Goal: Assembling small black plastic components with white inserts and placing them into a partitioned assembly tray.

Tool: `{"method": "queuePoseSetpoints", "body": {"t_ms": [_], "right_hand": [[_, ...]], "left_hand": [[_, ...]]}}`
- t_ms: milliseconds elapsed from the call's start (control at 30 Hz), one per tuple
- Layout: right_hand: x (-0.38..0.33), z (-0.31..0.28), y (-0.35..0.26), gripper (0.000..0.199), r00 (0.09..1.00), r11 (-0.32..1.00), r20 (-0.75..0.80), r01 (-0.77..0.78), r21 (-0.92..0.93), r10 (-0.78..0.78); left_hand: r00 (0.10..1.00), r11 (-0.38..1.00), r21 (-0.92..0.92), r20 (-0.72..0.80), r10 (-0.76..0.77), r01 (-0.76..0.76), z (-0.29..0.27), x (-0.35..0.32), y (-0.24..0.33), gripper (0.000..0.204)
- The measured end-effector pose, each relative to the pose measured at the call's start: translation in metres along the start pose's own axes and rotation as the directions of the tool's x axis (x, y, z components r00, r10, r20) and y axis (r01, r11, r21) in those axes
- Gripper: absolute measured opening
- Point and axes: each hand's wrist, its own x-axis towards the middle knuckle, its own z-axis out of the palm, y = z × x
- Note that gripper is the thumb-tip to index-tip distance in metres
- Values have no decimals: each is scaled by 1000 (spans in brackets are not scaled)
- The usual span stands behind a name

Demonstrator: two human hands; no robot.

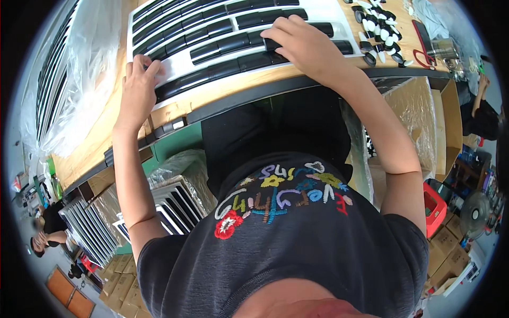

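Note:
A white tray (342, 20) lies on the wooden table, lined with rows of glossy black rectangular pieces (221, 70). At the tray's near left corner is my left hand (139, 89), its fingers bent and drawn together beside the end of the nearest row. What these fingers hold, if anything, is hidden and slightly blurred. My right hand (310, 50) reaches over the right part of the rows. Its fingers and thumb are curled round a black piece (272, 44), partly covered by the hand.
Small black-and-white parts (380, 32) lie heaped right of the tray, near red-handled scissors (424, 58) and a metal container (447, 50). Clear plastic (87, 69) covers stacked panels at left. Below the table edge stand more panels (177, 204) and an open cardboard box (448, 124).

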Motion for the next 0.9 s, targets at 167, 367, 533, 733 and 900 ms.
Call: {"method": "queuePoseSetpoints", "body": {"t_ms": [167,367,533,733,900], "right_hand": [[-17,-4,12,43,994,989,-19,-113,-94,111],[-60,-35,78,25,629,730,-371,-601,324,683],[-75,-14,90,21,500,494,-197,-576,652,843],[-83,-14,88,23,598,688,-470,-725,28,649],[-60,2,59,17,572,562,-300,-817,-127,763]], "left_hand": [[999,995,-95,-32,-21,18,1,-5,-12,18],[999,984,-172,-35,-42,35,-6,-5,-18,17],[996,989,-140,-67,-57,47,-9,-5,-23,18],[900,545,-838,-257,-352,-26,-2,-8,29,15],[905,11,-997,-76,-419,-78,14,4,99,20]]}}
